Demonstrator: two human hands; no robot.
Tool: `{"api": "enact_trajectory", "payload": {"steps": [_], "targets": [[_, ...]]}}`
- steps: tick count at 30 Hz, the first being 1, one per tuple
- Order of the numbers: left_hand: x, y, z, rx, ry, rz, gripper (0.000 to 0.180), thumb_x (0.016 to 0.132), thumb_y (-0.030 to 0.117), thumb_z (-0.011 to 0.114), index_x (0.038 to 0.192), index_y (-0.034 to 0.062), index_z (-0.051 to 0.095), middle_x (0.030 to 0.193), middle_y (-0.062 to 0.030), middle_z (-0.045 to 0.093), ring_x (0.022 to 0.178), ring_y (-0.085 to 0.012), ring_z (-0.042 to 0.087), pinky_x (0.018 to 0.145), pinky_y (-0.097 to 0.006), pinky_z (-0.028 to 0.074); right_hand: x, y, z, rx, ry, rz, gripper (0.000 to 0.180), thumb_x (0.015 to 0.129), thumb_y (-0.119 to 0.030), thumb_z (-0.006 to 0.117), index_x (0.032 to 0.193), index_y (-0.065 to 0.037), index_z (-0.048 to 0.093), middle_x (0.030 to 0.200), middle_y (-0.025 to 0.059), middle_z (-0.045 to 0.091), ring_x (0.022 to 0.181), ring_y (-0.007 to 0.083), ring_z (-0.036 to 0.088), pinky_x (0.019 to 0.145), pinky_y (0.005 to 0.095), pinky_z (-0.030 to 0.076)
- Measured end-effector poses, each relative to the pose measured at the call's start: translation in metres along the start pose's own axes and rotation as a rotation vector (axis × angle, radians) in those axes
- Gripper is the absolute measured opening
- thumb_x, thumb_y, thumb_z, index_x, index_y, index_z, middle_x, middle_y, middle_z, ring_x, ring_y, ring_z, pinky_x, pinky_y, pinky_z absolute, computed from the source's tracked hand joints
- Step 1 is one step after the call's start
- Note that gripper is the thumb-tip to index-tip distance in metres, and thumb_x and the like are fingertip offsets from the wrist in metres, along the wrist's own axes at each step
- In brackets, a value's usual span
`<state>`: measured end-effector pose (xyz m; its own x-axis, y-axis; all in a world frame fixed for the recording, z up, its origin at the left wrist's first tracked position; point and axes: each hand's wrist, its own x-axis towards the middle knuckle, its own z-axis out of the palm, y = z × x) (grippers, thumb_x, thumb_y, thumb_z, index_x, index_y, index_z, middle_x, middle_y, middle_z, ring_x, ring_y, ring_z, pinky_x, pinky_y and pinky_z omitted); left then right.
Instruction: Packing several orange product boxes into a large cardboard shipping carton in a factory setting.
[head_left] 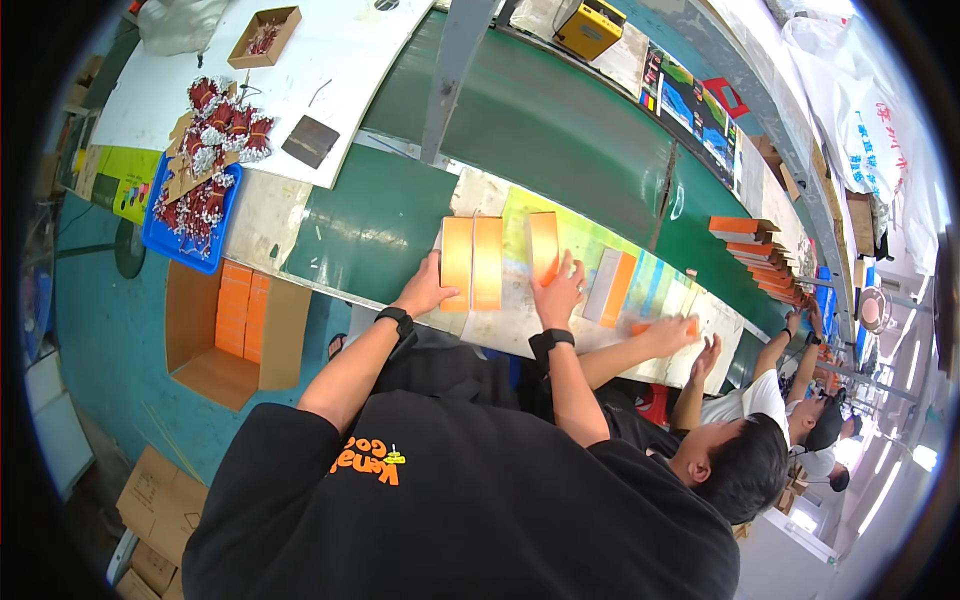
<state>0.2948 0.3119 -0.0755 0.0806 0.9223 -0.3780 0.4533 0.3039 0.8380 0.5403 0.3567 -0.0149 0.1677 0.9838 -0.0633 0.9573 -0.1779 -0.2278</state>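
Two flat orange boxes lie side by side on the worn work board at the edge of the green belt. My left hand grips their left near edge. A single orange box stands just to the right, and my right hand holds its near end with fingers spread over it. Both my wrists wear black bands. Further right lies a white and orange box.
A co-worker on my right has both hands on the same board. The green conveyor belt runs behind. A blue tray of red and silver parts, an open carton of orange packs and stacked orange boxes surround it.
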Motion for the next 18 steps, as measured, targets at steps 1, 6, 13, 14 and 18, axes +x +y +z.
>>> {"api": "enact_trajectory", "payload": {"steps": [1,6,13,14,18], "targets": [[0.000,0.001,0.001,0.007,0.002,0.018,0.073,0.071,0.023,0.072,0.126,0.0018,0.028,0.122,-0.0246,0.043,0.110,-0.0417,0.047,0.090,-0.043,0.042,0.002,0.008,0.006,0.046,0.018,0.075,0.081,0.064,-0.025,0.076,0.131,-0.006,0.036,0.128,0.0231,0.038,0.112,0.0423,0.042,0.090,0.0507,0.039],[0.006,0.001,-0.002,0.036,-0.048,0.009,0.070,0.072,0.024,0.071,0.123,0.0016,0.029,0.123,-0.0246,0.042,0.110,-0.0414,0.047,0.089,-0.043,0.043,-0.002,0.007,0.033,0.218,-0.221,-0.003,0.064,0.071,-0.026,0.071,0.121,0.003,0.043,0.092,0.0257,0.061,0.093,0.0388,0.058,0.083,0.0402,0.046],[0.003,0.003,-0.013,0.055,-0.070,0.027,0.071,0.072,0.023,0.071,0.124,0.0019,0.028,0.124,-0.0243,0.042,0.111,-0.0412,0.047,0.090,-0.043,0.042,0.019,0.013,0.011,0.490,-0.131,-0.029,0.045,0.076,-0.020,0.065,0.114,-0.001,0.049,0.085,0.0172,0.062,0.082,0.0348,0.060,0.074,0.0397,0.047],[0.001,0.004,-0.012,0.054,-0.077,0.008,0.071,0.073,0.023,0.071,0.125,0.0018,0.027,0.125,-0.0243,0.041,0.112,-0.0410,0.046,0.090,-0.043,0.042,0.030,0.015,0.004,0.357,-0.030,-0.085,0.046,0.076,-0.021,0.065,0.114,-0.003,0.049,0.084,0.0167,0.060,0.080,0.0343,0.059,0.074,0.0402,0.047],[-0.002,0.004,-0.012,0.038,-0.042,0.021,0.073,0.073,0.022,0.071,0.127,0.0017,0.027,0.125,-0.0243,0.041,0.114,-0.0401,0.045,0.092,-0.042,0.041,0.067,0.009,-0.014,0.157,0.113,0.016,0.052,0.075,-0.022,0.066,0.118,0.000,0.046,0.102,0.0198,0.054,0.096,0.0352,0.052,0.085,0.0419,0.043]]}}
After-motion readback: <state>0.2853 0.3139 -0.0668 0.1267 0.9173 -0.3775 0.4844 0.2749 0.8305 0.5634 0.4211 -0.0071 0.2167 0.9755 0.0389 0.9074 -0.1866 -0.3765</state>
